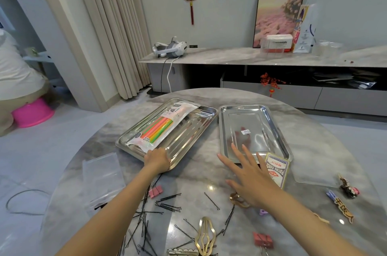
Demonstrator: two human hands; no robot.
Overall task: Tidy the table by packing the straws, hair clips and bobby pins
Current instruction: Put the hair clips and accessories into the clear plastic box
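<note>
A clear packet of coloured straws (161, 128) lies in the left steel tray (188, 138). My left hand (157, 160) grips that tray's near rim, fingers curled over the edge. The right steel tray (254, 130) holds nothing but a small sticker. Just in front of its near edge hovers my right hand (247, 174), fingers spread, holding nothing. Several black bobby pins (167, 206) are scattered on the near table. A gold hair clip (205, 234) lies near the front edge, another gold clip (238, 200) sits by my right wrist, and decorated clips (343, 205) lie at the right.
A playing-card box (277, 170) leans at the right tray's near corner. Clear plastic bags lie at the left (102, 178) and the right (314, 178). Pink binder clips (156, 191) (262, 240) sit among the pins. A person sits on a pink stool (31, 113) at far left.
</note>
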